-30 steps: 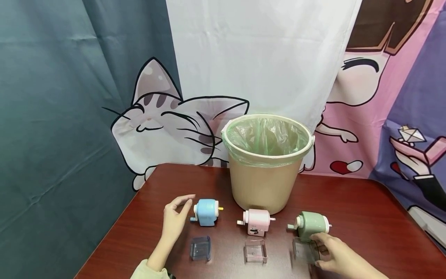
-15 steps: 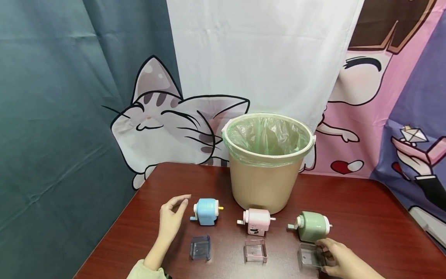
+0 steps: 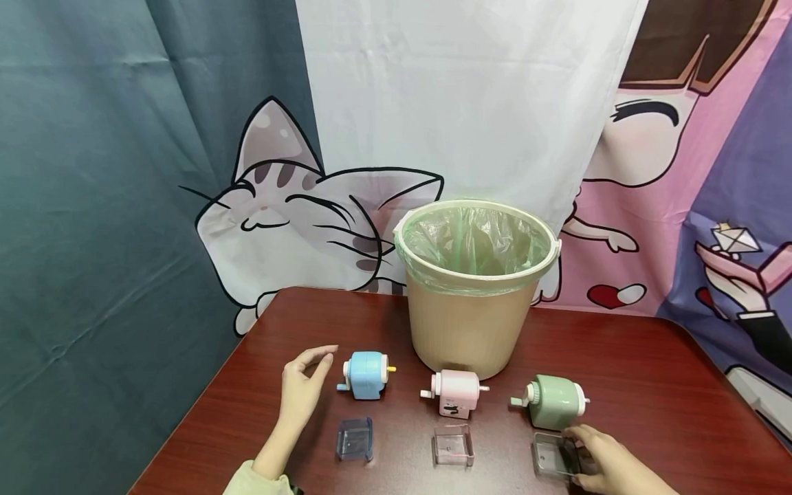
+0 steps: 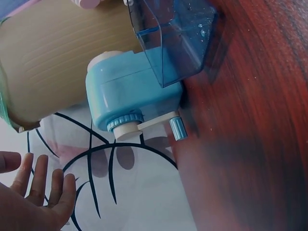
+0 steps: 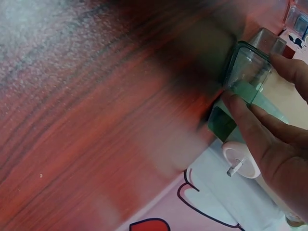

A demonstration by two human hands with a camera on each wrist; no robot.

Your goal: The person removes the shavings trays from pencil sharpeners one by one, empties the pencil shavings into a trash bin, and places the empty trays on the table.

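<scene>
My right hand (image 3: 609, 462) holds a clear shavings tray (image 3: 549, 455) by its right end, thumb on the near side and fingers on the far side. Just behind that tray stands a green crank pencil sharpener (image 3: 557, 402). In the right wrist view, the thumb and fingertips sit on opposite sides of the tray (image 5: 248, 70). My left hand (image 3: 300, 388) hovers left of a blue crank pencil sharpener (image 3: 366, 376), relaxed and holding nothing. The left wrist view has its fingers spread apart from the blue sharpener (image 4: 130, 86). A bluish clear tray (image 3: 355, 440) lies before the blue sharpener.
Between them stands a pink crank pencil sharpener (image 3: 458, 392), a pinkish clear tray (image 3: 454, 445) in front of it. Behind is a beige bin (image 3: 470, 330) with a green liner. The reddish wooden table (image 3: 260, 364) ends at a printed cartoon curtain (image 3: 495, 103).
The clear tray in my right hand has shifted a little right and toward me, away from the green sharpener. My left hand has drawn slightly left, away from the blue sharpener.
</scene>
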